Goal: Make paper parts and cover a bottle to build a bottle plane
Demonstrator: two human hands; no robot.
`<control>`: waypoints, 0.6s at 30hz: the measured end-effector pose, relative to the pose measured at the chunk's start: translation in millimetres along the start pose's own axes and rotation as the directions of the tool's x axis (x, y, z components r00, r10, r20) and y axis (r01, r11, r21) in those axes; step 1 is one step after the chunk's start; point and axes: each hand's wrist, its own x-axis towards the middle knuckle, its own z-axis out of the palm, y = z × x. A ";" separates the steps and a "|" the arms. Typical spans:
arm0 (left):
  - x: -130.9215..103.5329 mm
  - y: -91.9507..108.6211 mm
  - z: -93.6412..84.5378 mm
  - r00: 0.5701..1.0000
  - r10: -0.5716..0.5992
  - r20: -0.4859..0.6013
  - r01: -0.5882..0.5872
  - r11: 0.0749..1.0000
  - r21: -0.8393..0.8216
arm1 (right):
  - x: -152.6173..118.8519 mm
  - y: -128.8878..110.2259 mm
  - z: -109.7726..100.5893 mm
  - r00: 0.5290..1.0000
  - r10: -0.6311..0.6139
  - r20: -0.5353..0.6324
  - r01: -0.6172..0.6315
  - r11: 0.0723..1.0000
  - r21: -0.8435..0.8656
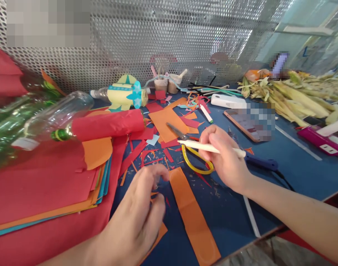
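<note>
Two bare hands were held over the blue tabletop [299,173], around the centre of the frame. By the right hand [225,159], right of centre, a slim white marker pen [210,146] was gripped between closed thumb and fingers, its narrow tip pointed leftward over the yellow-handled scissors [198,171]. The left hand [139,207], at lower centre, was kept loosely curled and half open, with nothing seen to be held; whether the end of the orange paper strip [195,214] was touched by its forefinger could not be told.

That strip was laid aslant at the lower centre, and a faint curved outline was shown near its bottom end. Above it, an orange paper sheet [166,123] was overlapped by the scissor blades, with red paper offcuts [168,155] scattered around. A red-wrapped bottle [109,125] was placed at left of centre, above the stacked coloured sheets [47,192].

For clean marking, it was judged, the strip would best be pressed flat by spread left fingertips, clear of the line. The pen would be better steered lightly and evenly, with the scissors and scraps pushed aside so that the wrist could be rested.
</note>
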 end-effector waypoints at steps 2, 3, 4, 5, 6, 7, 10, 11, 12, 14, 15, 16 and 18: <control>6.4 -4.9 -2.6 0.995 -0.100 -0.015 0.099 0.992 -0.084 | -1.7 0.6 -1.1 0.998 0.002 0.056 -0.006 0.997 0.076; 9.1 -6.9 -2.3 0.991 -0.130 -0.031 0.125 0.984 -0.125 | -2.9 0.7 -1.1 0.997 0.012 0.080 -0.020 0.995 0.099; 11.1 -8.4 -1.1 0.989 -0.144 -0.041 0.136 0.978 -0.160 | -4.1 0.8 -0.8 0.994 0.024 0.102 -0.036 0.993 0.113; 12.4 -9.5 0.7 0.988 -0.149 -0.047 0.137 0.973 -0.187 | -5.4 0.7 0.0 0.992 0.037 0.120 -0.051 0.992 0.116; 13.2 -10.1 2.8 0.988 -0.145 -0.048 0.132 0.970 -0.206 | -6.6 0.6 1.0 0.990 0.047 0.135 -0.062 0.992 0.109; 13.5 -10.3 5.0 0.989 -0.140 -0.049 0.126 0.968 -0.215 | -7.8 0.3 2.1 0.988 0.055 0.145 -0.069 0.993 0.094; 12.6 -9.1 9.5 0.991 -0.124 -0.059 0.109 0.971 -0.214 | -9.9 -1.0 5.3 0.983 0.066 0.173 -0.073 0.997 0.039; 12.1 -8.4 10.1 0.991 -0.123 -0.060 0.108 0.972 -0.208 | -10.1 -1.5 6.0 0.982 0.065 0.180 -0.071 0.997 0.028; 11.6 -7.7 10.2 0.991 -0.121 -0.060 0.107 0.975 -0.196 | -10.1 -2.0 6.4 0.980 0.062 0.188 -0.067 0.998 0.021; 11.0 -6.2 9.9 0.992 -0.114 -0.052 0.104 0.981 -0.166 | -9.8 -2.6 6.8 0.977 0.053 0.206 -0.056 0.998 0.010; 10.9 -5.5 9.7 0.993 -0.107 -0.049 0.099 0.983 -0.153 | -9.7 -2.6 6.9 0.974 0.056 0.218 -0.057 0.998 0.000; 10.9 -4.8 9.7 0.994 -0.094 -0.058 0.085 0.986 -0.142 | -9.8 -2.5 7.1 0.971 0.063 0.230 -0.061 0.998 -0.014; 11.1 -3.4 10.5 0.995 -0.061 -0.077 0.052 0.991 -0.121 | -10.4 -1.9 7.7 0.966 0.089 0.245 -0.080 0.996 -0.045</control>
